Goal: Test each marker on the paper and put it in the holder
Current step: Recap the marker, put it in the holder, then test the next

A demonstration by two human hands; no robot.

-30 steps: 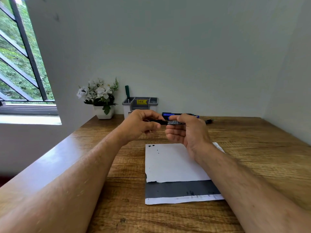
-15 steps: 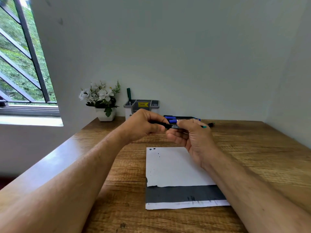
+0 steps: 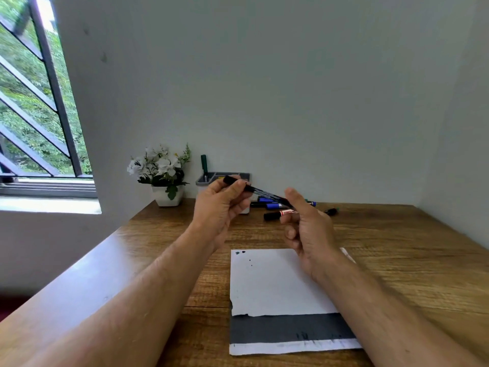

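Left hand point(image 3: 219, 207) pinches black marker point(image 3: 254, 188) above paper point(image 3: 275, 284), fingers curled round its end. Right hand point(image 3: 308, 229) half open, loosely curled, whether touching marker's other end unclear. Holder point(image 3: 222, 178) behind paper, loose markers point(image 3: 277, 207) beside it.

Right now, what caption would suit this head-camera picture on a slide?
Left hand grips a black marker above the paper, right hand beside it, the holder behind.

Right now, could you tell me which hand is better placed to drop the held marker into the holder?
Left. The left hand already grips the black marker and sits just in front of the grey holder. The right hand is farther right, fingers loosely curled; whether it touches the tip is unclear.
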